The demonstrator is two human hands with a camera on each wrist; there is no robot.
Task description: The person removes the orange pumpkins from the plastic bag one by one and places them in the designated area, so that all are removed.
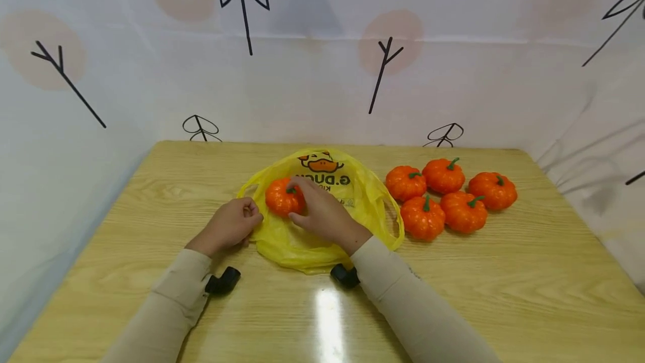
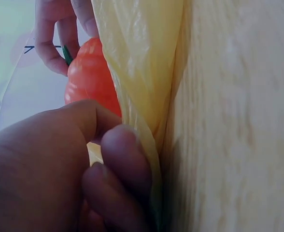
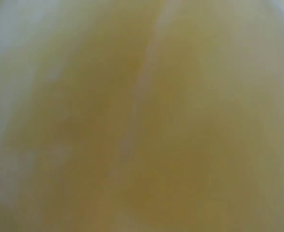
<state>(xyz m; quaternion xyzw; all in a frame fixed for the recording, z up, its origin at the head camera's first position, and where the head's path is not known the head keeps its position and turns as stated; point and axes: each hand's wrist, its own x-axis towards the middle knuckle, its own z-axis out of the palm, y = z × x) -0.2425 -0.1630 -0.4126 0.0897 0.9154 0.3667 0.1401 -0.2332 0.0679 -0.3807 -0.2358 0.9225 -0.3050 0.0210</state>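
Observation:
A small orange toy pumpkin (image 1: 284,197) with a green stem is at the left part of an opened yellow plastic bag (image 1: 302,248) printed with a duck face. My right hand (image 1: 325,212) holds this pumpkin from its right side, fingers by the stem and thumb lower down. My left hand (image 1: 232,224) pinches the left edge of the bag between thumb and curled fingers. Up close in the left wrist view, the bag edge (image 2: 137,63) runs up from those fingers, partly covering the pumpkin (image 2: 91,77). Only blurred yellow plastic (image 3: 195,145) fills the right wrist view.
Several more orange pumpkins (image 1: 463,213) sit clustered on the wooden table (image 1: 504,296), right of the bag. The bag's right handle loop (image 1: 398,226) reaches close to the nearest ones. A patterned white cloth (image 1: 312,88) hangs behind the table.

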